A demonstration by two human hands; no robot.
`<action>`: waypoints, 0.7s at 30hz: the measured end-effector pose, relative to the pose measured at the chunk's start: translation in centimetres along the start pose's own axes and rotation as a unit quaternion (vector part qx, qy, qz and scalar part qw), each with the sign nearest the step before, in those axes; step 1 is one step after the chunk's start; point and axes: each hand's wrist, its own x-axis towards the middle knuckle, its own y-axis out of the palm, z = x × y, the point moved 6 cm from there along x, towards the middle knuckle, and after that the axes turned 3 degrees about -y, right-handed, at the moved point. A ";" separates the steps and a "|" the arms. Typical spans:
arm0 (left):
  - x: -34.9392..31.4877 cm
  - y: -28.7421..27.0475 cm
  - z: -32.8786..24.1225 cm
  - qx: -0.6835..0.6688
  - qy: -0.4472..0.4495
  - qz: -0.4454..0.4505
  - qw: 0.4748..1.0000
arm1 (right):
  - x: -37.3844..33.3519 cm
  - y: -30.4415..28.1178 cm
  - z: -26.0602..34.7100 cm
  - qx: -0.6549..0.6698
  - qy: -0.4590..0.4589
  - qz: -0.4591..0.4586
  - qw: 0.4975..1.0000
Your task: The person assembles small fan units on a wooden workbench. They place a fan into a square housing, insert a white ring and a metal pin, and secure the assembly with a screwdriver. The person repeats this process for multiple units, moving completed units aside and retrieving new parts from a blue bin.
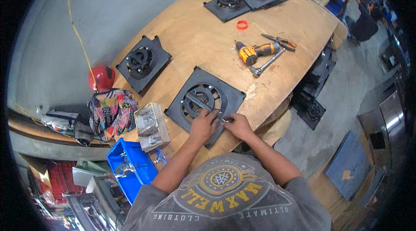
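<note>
A black square fan shroud [232, 96] with a round, spoked opening lies flat on the wooden table in front of me. Over its near edge, my left hand [204, 125] has its fingers curled. A dark grey bar [197, 101] runs across the round part up to these fingers; whether they grip it I cannot tell. Close beside it, my right hand [238, 126] is closed in a pinch at the shroud's near right edge. Something small and shiny shows between the two hands, too small to name.
The wooden table [186, 40] also bears a yellow-black cordless drill [250, 54], a ratchet wrench [268, 63], pliers [281, 42], a red ring [242, 25] and more shrouds [141, 62]. A screw box [151, 122] and blue bin [138, 171] stand left. Someone crouches far right.
</note>
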 end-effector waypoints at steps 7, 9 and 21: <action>0.8 0.6 -0.2 0.021 0.041 -0.015 0.999 | 1.0 1.0 0.5 0.003 -0.056 -0.014 0.998; 1.4 0.5 0.0 0.009 0.051 0.003 0.999 | 1.2 0.6 0.8 0.004 -0.079 -0.035 0.996; 3.5 0.4 1.7 -0.135 0.037 0.108 0.984 | 2.0 0.5 1.0 -0.023 -0.129 -0.026 0.991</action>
